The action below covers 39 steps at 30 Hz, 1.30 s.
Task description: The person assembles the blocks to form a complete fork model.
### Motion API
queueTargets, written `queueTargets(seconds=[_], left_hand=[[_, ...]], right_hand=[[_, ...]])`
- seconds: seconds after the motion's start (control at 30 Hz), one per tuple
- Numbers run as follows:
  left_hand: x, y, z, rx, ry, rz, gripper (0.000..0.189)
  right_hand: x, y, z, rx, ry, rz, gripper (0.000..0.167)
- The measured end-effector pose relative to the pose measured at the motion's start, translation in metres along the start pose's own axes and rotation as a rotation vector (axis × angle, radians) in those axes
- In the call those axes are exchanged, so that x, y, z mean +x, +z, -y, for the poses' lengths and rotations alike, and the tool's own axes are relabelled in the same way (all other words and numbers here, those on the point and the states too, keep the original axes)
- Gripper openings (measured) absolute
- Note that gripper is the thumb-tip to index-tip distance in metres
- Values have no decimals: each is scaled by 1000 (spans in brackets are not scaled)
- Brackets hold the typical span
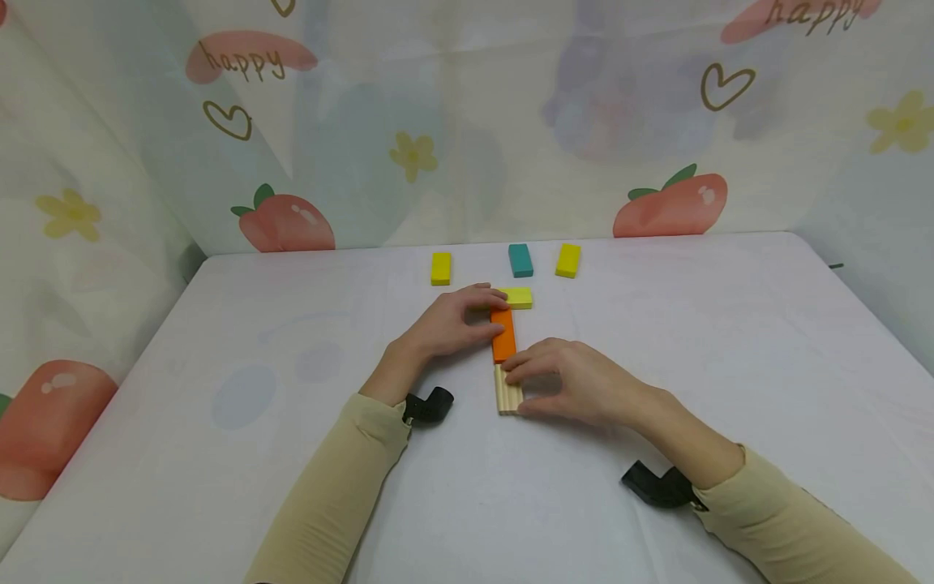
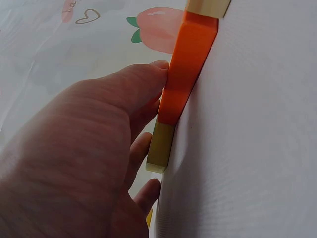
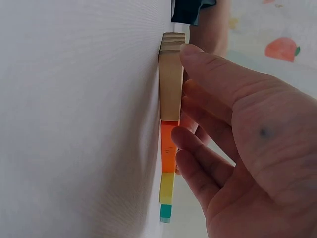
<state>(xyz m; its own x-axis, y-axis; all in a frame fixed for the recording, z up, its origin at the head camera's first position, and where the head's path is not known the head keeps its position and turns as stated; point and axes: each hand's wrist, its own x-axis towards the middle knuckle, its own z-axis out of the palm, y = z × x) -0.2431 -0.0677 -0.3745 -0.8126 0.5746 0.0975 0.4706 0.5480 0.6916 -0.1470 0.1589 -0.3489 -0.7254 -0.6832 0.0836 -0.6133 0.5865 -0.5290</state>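
Three domino-like blocks form a line on the white tabletop. A pale wooden block (image 1: 505,397) with striped grain lies nearest, an orange block (image 1: 503,346) beyond it, and a yellow block (image 1: 521,298) crosswise at the far end. My left hand (image 1: 454,322) curves loosely over the far part, its thumb touching the orange block (image 2: 190,54) and other fingers near the yellow one. My right hand (image 1: 580,381) holds the wooden block (image 3: 171,84) lightly, thumb at its near right edge and fingertips over its far end. Some fingertip contacts are hidden.
Beyond the line, a yellow block (image 1: 441,268), a teal block (image 1: 520,260) and another yellow block (image 1: 568,260) lie near the back edge. A patterned cloth (image 1: 467,105) hangs behind the white table (image 1: 292,487). Each wrist wears a black camera mount (image 1: 430,405).
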Motion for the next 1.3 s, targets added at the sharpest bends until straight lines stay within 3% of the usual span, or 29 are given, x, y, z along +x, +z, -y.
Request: queueTargets(seconds=[1.3], left_hand=[[0,1,0,-1,-7,-5,33]], right_hand=[[0,0,1,-60,2,3,36]])
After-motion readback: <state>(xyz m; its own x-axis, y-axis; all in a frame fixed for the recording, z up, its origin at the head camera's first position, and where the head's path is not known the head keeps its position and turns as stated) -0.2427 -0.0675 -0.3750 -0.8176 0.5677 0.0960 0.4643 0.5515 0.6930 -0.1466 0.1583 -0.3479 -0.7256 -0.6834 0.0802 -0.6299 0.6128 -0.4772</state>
